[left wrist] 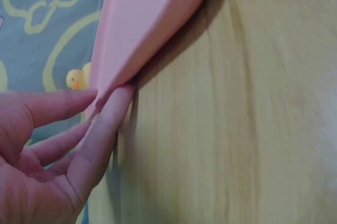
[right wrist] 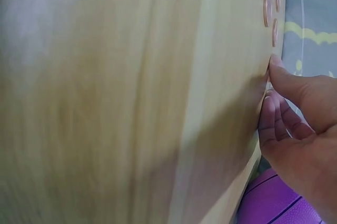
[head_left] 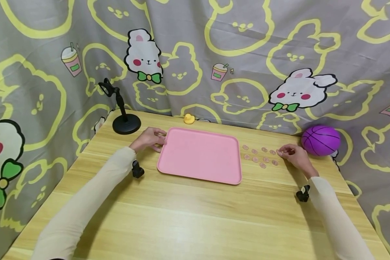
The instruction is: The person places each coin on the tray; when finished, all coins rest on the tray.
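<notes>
A pink rectangular tray lies flat on the wooden table. My left hand is at its left side; in the left wrist view the fingers pinch the rim of the tray. Several small copper-coloured coins lie loosely in rows just right of the tray. At the right end of these coins is my right hand, its thumb and fingers pinching one coin at the table surface. That coin is mostly hidden by the fingertips in the right wrist view, where other coins lie beyond the thumb.
A purple basketball sits at the table's back right, close behind my right hand. Behind the tray stands a yellow rubber duck. A black stand with a round base occupies the back left. A patterned curtain hangs along the table's far edge.
</notes>
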`<state>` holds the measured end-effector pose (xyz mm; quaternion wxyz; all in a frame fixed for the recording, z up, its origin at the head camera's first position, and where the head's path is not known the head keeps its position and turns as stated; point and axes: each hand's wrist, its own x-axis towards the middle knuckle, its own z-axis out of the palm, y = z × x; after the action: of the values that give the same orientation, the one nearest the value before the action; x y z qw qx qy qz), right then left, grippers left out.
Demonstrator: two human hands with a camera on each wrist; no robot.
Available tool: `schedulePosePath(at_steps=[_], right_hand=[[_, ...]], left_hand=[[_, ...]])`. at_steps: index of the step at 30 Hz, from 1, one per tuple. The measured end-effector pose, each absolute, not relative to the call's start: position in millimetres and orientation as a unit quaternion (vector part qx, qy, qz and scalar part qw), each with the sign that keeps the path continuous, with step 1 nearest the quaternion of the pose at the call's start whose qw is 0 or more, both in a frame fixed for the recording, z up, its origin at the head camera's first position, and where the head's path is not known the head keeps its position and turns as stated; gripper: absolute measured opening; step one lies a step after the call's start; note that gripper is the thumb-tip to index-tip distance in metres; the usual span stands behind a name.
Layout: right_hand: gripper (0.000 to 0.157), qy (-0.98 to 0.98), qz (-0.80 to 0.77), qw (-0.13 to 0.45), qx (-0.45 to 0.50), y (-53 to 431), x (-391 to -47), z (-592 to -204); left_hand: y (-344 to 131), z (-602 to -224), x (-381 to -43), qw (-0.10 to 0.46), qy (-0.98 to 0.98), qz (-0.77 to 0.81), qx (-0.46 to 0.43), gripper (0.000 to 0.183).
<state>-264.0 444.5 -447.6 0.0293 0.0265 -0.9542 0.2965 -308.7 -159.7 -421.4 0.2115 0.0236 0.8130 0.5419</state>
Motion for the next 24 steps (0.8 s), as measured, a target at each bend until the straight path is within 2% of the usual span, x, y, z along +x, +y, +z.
schedulePosePath(at_steps=[4,13,24], right_hand=[[0.029,-0.955,0.294,0.024,0.031,441.8,-264.3,-446.0],[0.034,-0.958,0.285,-0.032,0.025,438.2,-272.4,-437.7],[0.029,-0.940,0.340,-0.004,0.001,415.0,-282.4,-425.4]], left_hand=[[-157.6,-419.9,-310.0,0.207,0.818,0.536,0.024,0.054],[-153.8,-418.3,-310.3,0.195,0.822,0.535,0.027,0.052],[-153.5,-418.7,-310.6,0.194,0.824,0.532,0.025,0.051]])
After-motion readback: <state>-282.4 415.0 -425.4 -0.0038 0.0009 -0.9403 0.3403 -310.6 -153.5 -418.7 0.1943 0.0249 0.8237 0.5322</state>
